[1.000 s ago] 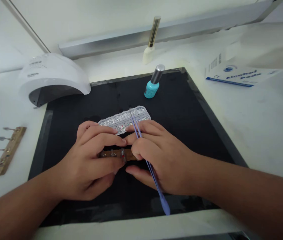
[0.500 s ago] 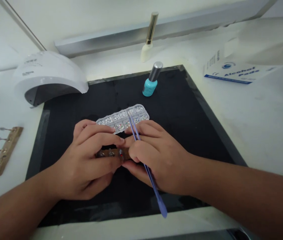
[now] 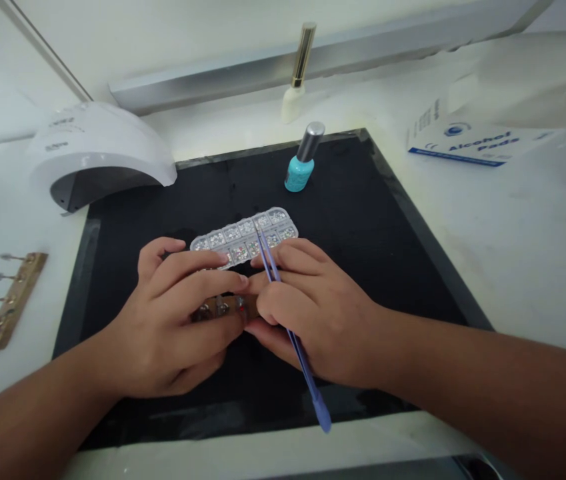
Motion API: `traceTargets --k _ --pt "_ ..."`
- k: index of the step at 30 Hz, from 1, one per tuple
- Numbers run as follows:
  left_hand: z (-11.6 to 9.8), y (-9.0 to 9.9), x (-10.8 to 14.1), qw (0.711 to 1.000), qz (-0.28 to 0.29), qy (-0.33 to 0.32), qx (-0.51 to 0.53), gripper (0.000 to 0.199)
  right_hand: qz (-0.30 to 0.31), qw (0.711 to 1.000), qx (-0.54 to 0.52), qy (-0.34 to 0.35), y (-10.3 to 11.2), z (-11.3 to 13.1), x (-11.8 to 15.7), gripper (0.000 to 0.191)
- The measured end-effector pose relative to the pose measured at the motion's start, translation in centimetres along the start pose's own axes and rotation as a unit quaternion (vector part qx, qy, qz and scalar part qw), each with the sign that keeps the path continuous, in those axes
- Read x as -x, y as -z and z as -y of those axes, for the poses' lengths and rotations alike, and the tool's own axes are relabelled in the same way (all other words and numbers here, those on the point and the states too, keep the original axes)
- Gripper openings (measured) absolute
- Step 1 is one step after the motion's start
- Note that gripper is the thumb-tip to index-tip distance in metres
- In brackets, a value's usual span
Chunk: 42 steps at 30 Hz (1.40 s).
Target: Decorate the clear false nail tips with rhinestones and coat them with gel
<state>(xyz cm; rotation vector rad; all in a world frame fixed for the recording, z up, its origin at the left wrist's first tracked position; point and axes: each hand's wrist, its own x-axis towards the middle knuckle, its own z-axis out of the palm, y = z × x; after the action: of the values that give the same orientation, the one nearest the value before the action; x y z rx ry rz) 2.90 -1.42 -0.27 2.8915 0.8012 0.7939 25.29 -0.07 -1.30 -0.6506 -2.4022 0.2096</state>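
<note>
A brown strip with small shiny pieces (image 3: 222, 307) lies between my two hands above the black mat. My left hand (image 3: 170, 323) is curled around its left part, fingers and thumb on it. My right hand (image 3: 320, 307) grips its right end and also holds purple tweezers (image 3: 307, 370), whose tips point up and left. Just behind my fingers is a clear compartment case of small sparkly stones (image 3: 243, 233), partly covered by them. The far ends of the strip are hidden by my hands.
A teal bottle (image 3: 299, 172) stands on the black mat (image 3: 363, 220), a cream bottle (image 3: 293, 103) behind it. A white lamp (image 3: 107, 143) is back left, an Alcohol Pads box (image 3: 477, 141) right. Another brown strip with metal bits (image 3: 15, 303) lies left.
My left hand has shifted slightly left, its index finger lifting a little from the case. The strip looks slightly tilted compared with before. My right hand and the tweezers are almost unmoved.
</note>
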Motion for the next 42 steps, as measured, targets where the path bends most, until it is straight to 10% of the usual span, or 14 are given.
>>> traceTargets --k 42 --pt "0.36 0.2 0.14 0.998 -0.041 0.02 0.032 0.019 -0.003 1.0 0.011 0.003 -0.15 -0.06 0.24 0.017"
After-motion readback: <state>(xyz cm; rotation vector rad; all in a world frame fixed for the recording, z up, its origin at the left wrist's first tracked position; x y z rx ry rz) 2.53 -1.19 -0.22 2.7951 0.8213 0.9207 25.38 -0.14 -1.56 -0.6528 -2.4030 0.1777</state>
